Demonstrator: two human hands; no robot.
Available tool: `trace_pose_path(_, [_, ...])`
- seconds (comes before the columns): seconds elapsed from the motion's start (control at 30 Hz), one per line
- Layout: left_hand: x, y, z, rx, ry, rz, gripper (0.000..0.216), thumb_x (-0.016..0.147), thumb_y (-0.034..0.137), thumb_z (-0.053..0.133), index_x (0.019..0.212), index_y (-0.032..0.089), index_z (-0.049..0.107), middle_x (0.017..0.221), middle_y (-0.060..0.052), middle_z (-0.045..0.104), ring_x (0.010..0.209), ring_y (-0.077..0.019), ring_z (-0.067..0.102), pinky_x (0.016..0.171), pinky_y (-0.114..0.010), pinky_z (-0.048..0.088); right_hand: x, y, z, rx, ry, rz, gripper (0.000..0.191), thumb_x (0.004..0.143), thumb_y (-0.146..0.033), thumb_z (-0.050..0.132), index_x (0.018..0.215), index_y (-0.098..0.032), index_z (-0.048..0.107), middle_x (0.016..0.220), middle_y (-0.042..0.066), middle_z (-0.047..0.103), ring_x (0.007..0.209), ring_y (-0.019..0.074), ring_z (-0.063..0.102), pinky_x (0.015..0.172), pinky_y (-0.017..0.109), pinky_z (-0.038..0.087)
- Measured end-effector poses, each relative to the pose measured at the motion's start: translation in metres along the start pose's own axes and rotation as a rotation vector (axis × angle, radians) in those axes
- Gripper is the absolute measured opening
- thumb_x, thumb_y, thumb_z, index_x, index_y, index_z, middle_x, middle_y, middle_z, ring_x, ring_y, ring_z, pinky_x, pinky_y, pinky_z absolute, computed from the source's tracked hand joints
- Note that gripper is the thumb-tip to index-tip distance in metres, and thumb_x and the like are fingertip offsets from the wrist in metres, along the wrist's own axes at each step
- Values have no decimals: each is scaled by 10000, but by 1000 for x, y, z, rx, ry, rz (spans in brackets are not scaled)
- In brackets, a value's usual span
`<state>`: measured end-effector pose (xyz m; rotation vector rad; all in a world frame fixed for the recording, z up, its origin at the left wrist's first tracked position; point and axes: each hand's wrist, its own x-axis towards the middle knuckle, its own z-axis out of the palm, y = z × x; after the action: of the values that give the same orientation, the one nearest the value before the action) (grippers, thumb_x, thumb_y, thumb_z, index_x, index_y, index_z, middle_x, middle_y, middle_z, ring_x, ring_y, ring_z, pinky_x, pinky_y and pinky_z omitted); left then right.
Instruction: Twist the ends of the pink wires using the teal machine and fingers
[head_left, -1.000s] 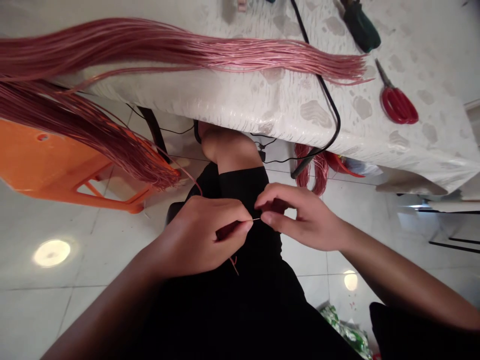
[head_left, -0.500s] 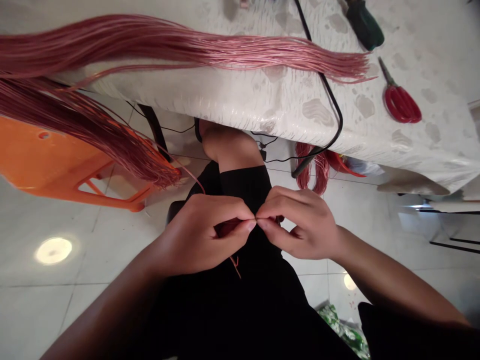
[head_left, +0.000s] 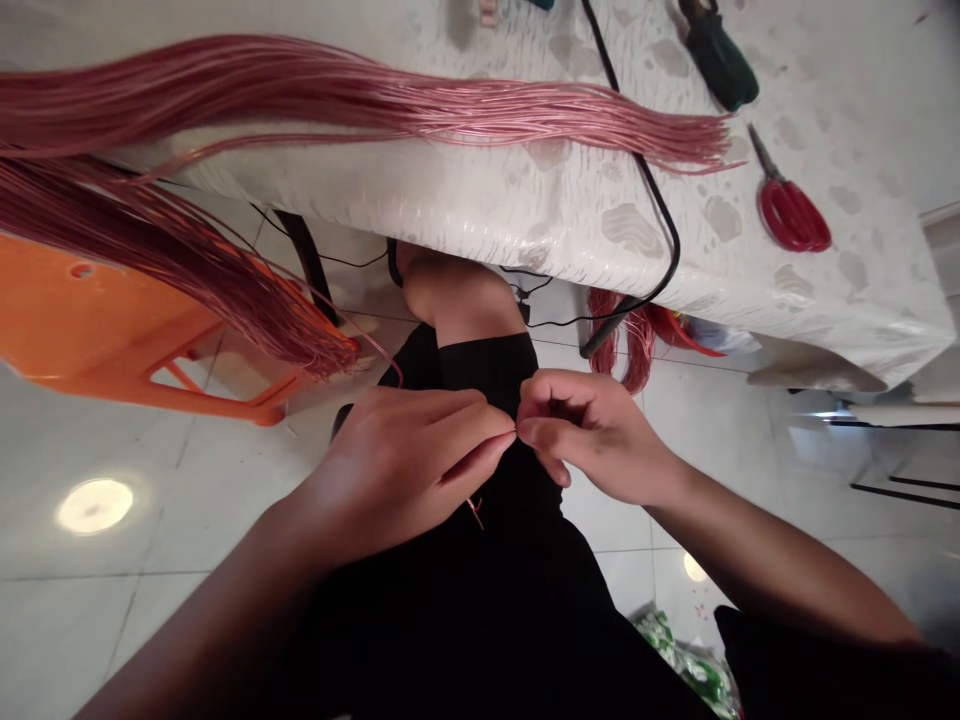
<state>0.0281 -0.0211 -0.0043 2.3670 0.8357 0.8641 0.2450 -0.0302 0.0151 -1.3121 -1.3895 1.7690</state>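
Observation:
My left hand [head_left: 405,470] and my right hand [head_left: 585,435] meet fingertip to fingertip over my lap in black trousers [head_left: 495,600]. Both pinch the same thin pink wire strand [head_left: 474,510], whose short end pokes out below my left fingers. That strand runs up from my left hand toward a hanging bundle of pink wires [head_left: 187,270] at the left. A second long bundle of pink wires [head_left: 420,105] lies across the white table [head_left: 525,210] above my hands.
Red scissors [head_left: 787,205] and a dark green tool handle [head_left: 716,55] lie on the table's right side. A black cable [head_left: 660,200] crosses the table and drops over its edge. An orange plastic chair [head_left: 97,340] stands left. More wire coils [head_left: 630,335] lie under the table.
A second ago my fingertips were apart with bare wire between them. They closed together, and my right fingers have curled tighter into a pinch.

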Motion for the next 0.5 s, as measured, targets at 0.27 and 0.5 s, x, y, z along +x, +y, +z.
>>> trace_pose_path(0.27, [-1, -2, -1, 8, 71, 8, 145, 899, 75, 654, 800, 179, 636, 632, 68, 562, 540, -69, 449, 521, -249, 350, 7, 10, -8, 322, 73, 35, 202, 915, -235, 636, 726, -201, 573, 525, -97, 445, 369, 69, 432, 365, 198, 360])
trace_pose_path(0.5, [3, 5, -7, -153, 67, -160, 101, 888, 96, 673, 859, 193, 670, 618, 100, 591, 498, -27, 486, 509, -164, 374, -1, 9, -4, -675, 182, -795, 160, 931, -154, 687, 1090, -172, 675, 815, 5, 644, 663, 108, 592, 566, 236, 478])
